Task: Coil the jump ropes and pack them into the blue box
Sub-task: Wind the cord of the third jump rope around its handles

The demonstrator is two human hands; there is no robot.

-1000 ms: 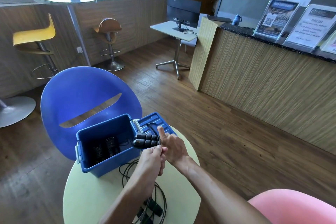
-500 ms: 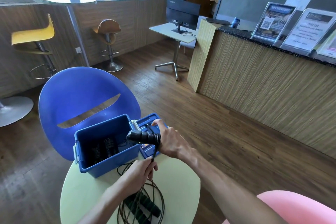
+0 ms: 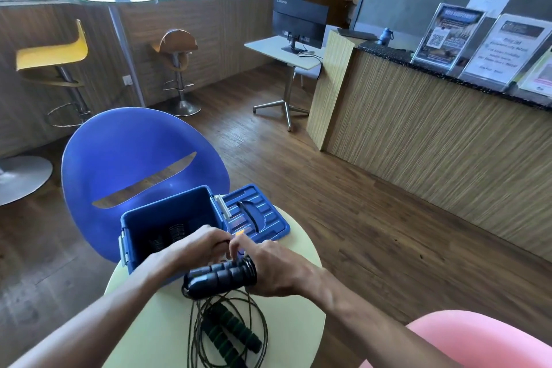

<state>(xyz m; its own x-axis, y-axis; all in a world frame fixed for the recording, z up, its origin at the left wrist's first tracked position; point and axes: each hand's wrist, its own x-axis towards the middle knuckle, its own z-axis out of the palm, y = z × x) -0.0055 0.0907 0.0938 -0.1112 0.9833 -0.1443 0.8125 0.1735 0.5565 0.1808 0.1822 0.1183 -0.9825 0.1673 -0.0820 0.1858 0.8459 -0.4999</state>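
Observation:
An open blue box (image 3: 140, 227) stands on a round pale table (image 3: 295, 323), with dark rope handles inside. My right hand (image 3: 277, 272) grips a pair of black jump rope handles (image 3: 221, 276) held sideways above the table, just in front of the box. My left hand (image 3: 203, 245) is closed on that rope's thin cord beside the handles, over the box's near wall. A second jump rope with green-black handles (image 3: 230, 334) lies in loose loops on the table below my hands.
The box's blue lid (image 3: 263, 218) lies on the table to the right of the box. A blue chair (image 3: 131, 155) stands behind the table, a pink chair (image 3: 478, 340) at the lower right. A wooden counter (image 3: 433, 128) runs along the right.
My right hand has lowered the black handles from above the box lid to just over the table. My left hand has risen from the loose loops to the cord by the handles.

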